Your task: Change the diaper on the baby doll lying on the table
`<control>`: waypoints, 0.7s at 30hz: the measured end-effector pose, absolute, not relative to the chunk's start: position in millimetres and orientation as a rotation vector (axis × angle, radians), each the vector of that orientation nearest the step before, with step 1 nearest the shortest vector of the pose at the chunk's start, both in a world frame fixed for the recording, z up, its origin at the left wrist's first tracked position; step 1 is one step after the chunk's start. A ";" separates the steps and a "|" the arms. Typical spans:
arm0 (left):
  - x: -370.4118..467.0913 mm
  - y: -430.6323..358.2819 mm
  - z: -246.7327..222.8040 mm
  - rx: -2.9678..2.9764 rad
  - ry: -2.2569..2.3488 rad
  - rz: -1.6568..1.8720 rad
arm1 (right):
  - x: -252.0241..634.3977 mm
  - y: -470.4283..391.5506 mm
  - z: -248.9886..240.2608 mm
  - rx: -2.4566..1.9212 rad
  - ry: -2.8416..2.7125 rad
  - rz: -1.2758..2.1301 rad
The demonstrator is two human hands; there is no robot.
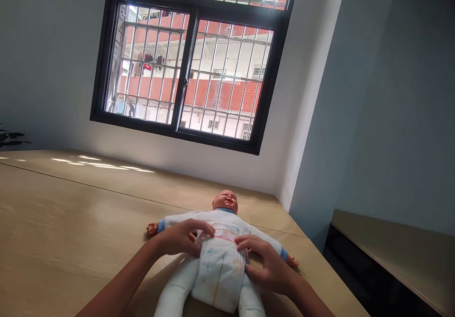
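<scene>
A baby doll point(226, 201) lies on its back on the table, arms spread, in a white top with blue cuffs and collar. A white diaper point(220, 272) with small prints and a centre line covers its hips, and its pale legs point toward me. My left hand point(183, 237) grips the diaper's left side at the waist, thumb below and fingers over the edge. On the opposite side, my right hand point(268, 264) has its fingertips at the waist edge and its thumb lower on the side. The fingertips' exact hold on the fabric is partly hidden.
The pale wooden table point(88, 222) reaches the wall, with a seam across it and sunlight patches at the back. A dark-framed barred window point(186, 77) is above. At right stands another wooden-topped piece of furniture point(387, 241); plant leaves point(12, 138) show at far left.
</scene>
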State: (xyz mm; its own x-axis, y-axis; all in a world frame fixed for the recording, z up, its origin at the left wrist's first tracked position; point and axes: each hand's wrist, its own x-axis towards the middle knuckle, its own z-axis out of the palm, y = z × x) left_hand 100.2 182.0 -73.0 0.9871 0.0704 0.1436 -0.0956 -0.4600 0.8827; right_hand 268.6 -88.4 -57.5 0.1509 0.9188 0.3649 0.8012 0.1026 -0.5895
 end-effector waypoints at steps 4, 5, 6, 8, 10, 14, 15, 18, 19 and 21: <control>105.0 168.2 -75.9 2.257 -0.055 0.491 | 268.6 -80.9 -66.3 -1.705 -1.619 0.133; 105.8 164.2 -75.9 2.293 -0.071 0.545 | 269.1 -79.6 -67.5 -1.705 -1.629 0.098; 106.5 160.1 -75.6 2.326 -0.087 0.593 | 269.9 -78.6 -68.3 -1.705 -1.642 0.065; 108.1 151.9 -74.2 2.385 -0.103 0.666 | 271.6 -77.3 -68.6 -1.707 -1.666 0.006; 109.6 145.0 -72.2 2.421 -0.091 0.710 | 273.7 -77.4 -66.9 -1.708 -1.673 -0.019; 109.0 143.3 -68.4 2.390 -0.111 0.651 | 279.6 -83.3 -58.9 -1.683 -1.631 0.138; 108.0 145.7 -68.0 2.369 -0.134 0.592 | 281.4 -85.6 -56.7 -1.679 -1.619 0.206; 106.4 153.9 -69.4 2.290 -0.183 0.444 | 286.2 -91.3 -52.1 -1.679 -1.596 0.374; 106.9 155.3 -70.5 2.268 -0.182 0.446 | 287.2 -92.1 -51.5 -1.677 -1.594 0.406; 109.6 154.2 -73.0 2.261 -0.158 0.521 | 287.7 -91.7 -51.6 -1.668 -1.584 0.433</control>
